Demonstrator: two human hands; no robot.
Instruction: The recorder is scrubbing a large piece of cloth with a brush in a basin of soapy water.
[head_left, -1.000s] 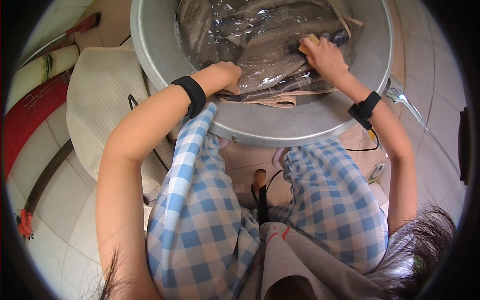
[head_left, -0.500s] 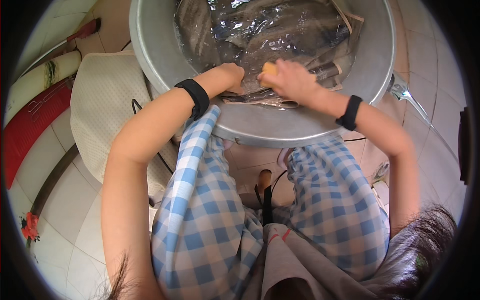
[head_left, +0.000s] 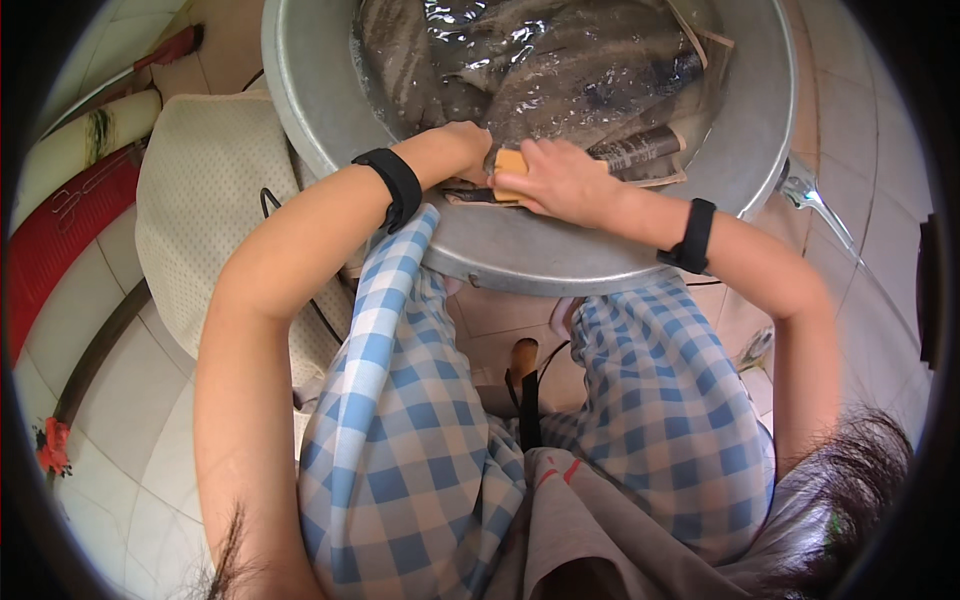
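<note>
Remotely, I noted right hand (head_left: 570, 182), fingers around a yellow rectangular block (head_left: 511, 166), inside the near side of a round grey metal basin (head_left: 560, 250); soaked brown cloth (head_left: 580, 85) lay within. Left hand (head_left: 463, 150), basin's near-left: finger state I couldn't tell.

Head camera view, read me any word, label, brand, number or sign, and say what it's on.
No text is readable.
Soaked cloth: pale marks on its dark band, too blurred to call lettering.
Red curved panel, far left: thin line pattern, no legible words.
</note>
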